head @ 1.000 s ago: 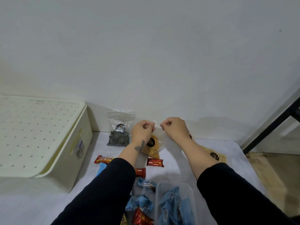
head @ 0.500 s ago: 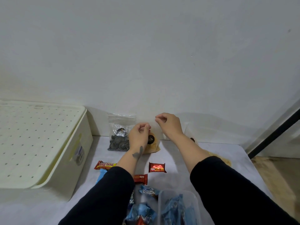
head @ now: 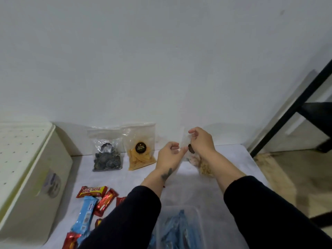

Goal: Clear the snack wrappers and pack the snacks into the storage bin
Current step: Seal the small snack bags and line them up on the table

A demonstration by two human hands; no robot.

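Note:
My left hand (head: 169,155) and my right hand (head: 202,141) both pinch the top of a clear snack bag (head: 195,159) with pale crumbly pieces and a dark round sticker, at the table's back right. A bag of yellow chips (head: 140,150) leans upright against the wall. Beside it on the left stands a bag of dark spiral snacks (head: 106,155). A clear plastic bin (head: 179,229) near me holds blue wrapped bars. A red Beng-Beng bar (head: 92,191), a blue bar (head: 85,214) and small red wrapped sweets (head: 106,203) lie at the front left.
A cream lidded box (head: 32,177) with a dotted top fills the left side of the white table (head: 125,178). The white wall stands right behind the bags. A black metal frame (head: 294,106) and tan floor are at the right.
The yellow chips bag was let go and now leans on the wall. Both hands moved right and took hold of a second clear bag. The view shifted left.

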